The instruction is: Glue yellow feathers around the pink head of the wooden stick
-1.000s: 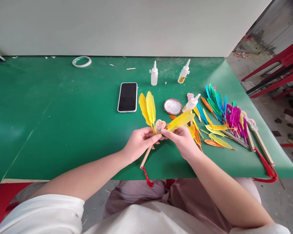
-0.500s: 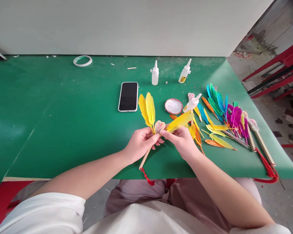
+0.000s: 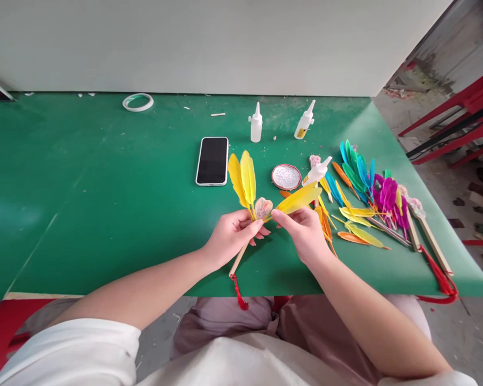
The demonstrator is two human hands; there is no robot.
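Observation:
My left hand is closed around a wooden stick near its top, where a pale pink, patterned heart-shaped piece sits. A red tassel hangs from the stick's lower end, past the table edge. Two upright yellow feathers stand beside the heart on its left, their quills at my left thumb. My right hand pinches another yellow feather by the quill end, right of the heart. That feather's quill tip reaches toward the heart's base; whether it touches is unclear.
On the green table lie a phone, a tape roll and a small round dish. Glue bottles stand at the back; another white bottle leans near the dish. Coloured feathers and tasselled sticks crowd the right.
My right thumb has drawn slightly back to the right from the heart, showing more of it. The right-hand feather has shifted a little right. My left hand stays nearly still.

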